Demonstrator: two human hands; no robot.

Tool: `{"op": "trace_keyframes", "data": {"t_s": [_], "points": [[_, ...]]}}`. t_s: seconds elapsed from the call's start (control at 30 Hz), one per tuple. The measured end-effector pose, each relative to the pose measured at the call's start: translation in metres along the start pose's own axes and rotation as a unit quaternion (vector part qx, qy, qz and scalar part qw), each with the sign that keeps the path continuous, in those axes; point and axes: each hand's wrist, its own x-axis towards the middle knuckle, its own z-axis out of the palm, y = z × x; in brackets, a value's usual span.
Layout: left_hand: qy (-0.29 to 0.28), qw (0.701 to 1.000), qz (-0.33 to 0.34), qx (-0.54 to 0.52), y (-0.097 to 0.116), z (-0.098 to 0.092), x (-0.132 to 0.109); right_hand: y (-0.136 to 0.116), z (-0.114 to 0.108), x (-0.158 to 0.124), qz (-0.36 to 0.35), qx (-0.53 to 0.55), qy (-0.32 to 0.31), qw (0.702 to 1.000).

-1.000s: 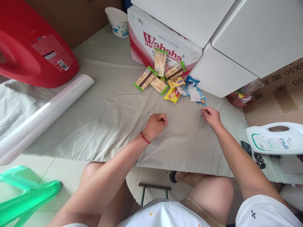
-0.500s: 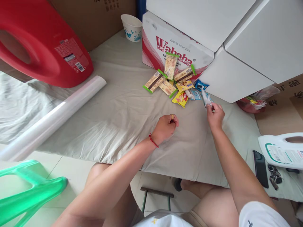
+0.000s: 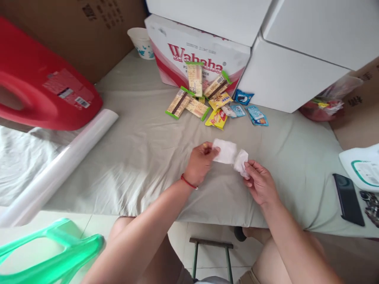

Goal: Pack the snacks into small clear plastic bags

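My left hand point(image 3: 201, 163), with a red cord at the wrist, pinches a flat white piece of tissue point(image 3: 225, 151) by its left edge. Between the fingers of my right hand point(image 3: 261, 182) is a crumpled white part point(image 3: 241, 161). The two white parts meet or nearly touch; I cannot tell whether they are joined. Beyond my hands lies a pile of green-ended snack bars point(image 3: 179, 103), yellow snack packets point(image 3: 216, 119) and a dark blue packet point(image 3: 244, 97). Light blue packets point(image 3: 257, 115) lie just right of the pile.
Behind the snacks stands a Wahaha carton point(image 3: 160, 51) beside a white cabinet point(image 3: 275, 75). A paper cup point(image 3: 142, 42), red jug point(image 3: 56, 90) and clear plastic roll point(image 3: 71, 157) are at left. At right are a phone point(image 3: 348, 199), keys point(image 3: 370, 207) and white bottle point(image 3: 364, 167).
My right hand has drawn the white tissue back from beside the light blue packets, toward me and left. My left hand, empty before, has taken hold of one end. The view has shifted.
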Motion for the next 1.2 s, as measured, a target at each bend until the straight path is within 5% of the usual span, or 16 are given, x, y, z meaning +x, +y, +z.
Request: {"op": "trace_keyframes", "data": {"t_s": [0.07,0.23,0.3,0.4,0.47,0.57,0.73,0.83,0.97,1.2], "points": [[0.030,0.999,0.001,0.037,0.003,-0.003,0.006,-0.004,-0.006,0.008,-0.007,0.030,0.026,0.999],[0.159,0.947,0.165,0.225,0.011,-0.003,-0.005,-0.005,-0.014,0.009,-0.020,0.060,-0.001,0.998],[0.089,0.959,0.161,0.216,0.008,0.001,-0.017,-0.003,-0.012,0.003,-0.021,0.045,-0.025,0.998],[-0.114,0.984,0.065,0.122,-0.002,0.010,-0.031,0.001,-0.007,-0.004,-0.014,0.030,-0.038,0.999],[-0.189,0.980,0.013,0.059,-0.009,0.014,-0.034,0.004,-0.004,-0.007,-0.009,0.014,-0.045,0.999],[-0.195,0.981,-0.016,-0.009,-0.012,0.018,-0.031,0.011,-0.005,-0.007,-0.040,-0.038,-0.046,0.997],[-0.156,0.987,-0.019,-0.033,-0.001,0.018,-0.023,0.010,-0.016,-0.008,-0.253,-0.192,0.041,0.947],[-0.195,0.980,-0.008,-0.025,0.003,0.020,-0.023,0.007,-0.017,-0.009,-0.306,-0.241,-0.016,0.921],[-0.239,0.970,-0.015,-0.042,0.002,0.019,-0.024,0.009,-0.013,-0.007,-0.230,-0.204,-0.059,0.950],[-0.136,0.974,-0.068,-0.167,0.013,0.003,-0.016,-0.009,-0.025,0.004,-0.092,0.014,-0.012,0.996]]}}
